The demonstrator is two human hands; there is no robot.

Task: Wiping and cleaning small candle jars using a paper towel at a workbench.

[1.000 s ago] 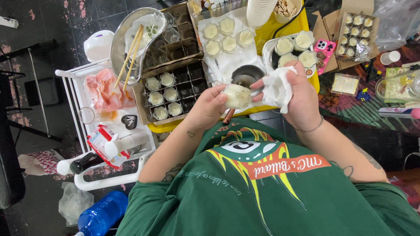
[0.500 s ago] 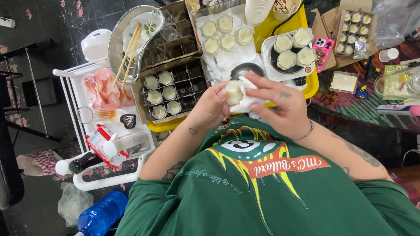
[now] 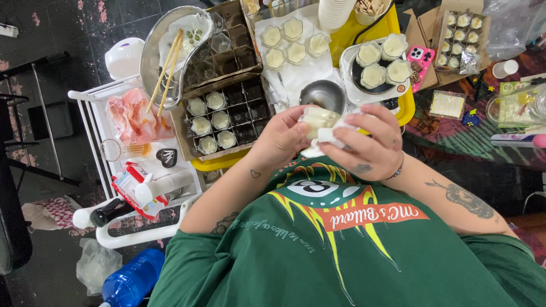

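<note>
Both hands meet just above the green shirt: my left hand is curled around a small cream-filled jar, fingers closed on its side, and my right hand pinches a white cloth against the jar's lower edge. The jar sits between the two palms, lifted clear of everything below.

Just beyond the jar is a round metal pot — directly under the hands' far edge. Left of the jar, a divided carton holds six more filled jars; beyond the jar, five stand on white paper, and to the right beyond it a black tray carries four.

My worry is grip: the jar looks smooth, and rubbing with the cloth could twist it out of the left fingers — it would drop toward the pot or the carton. Tilting it could also mar the cream surface, if it is soft.
</note>
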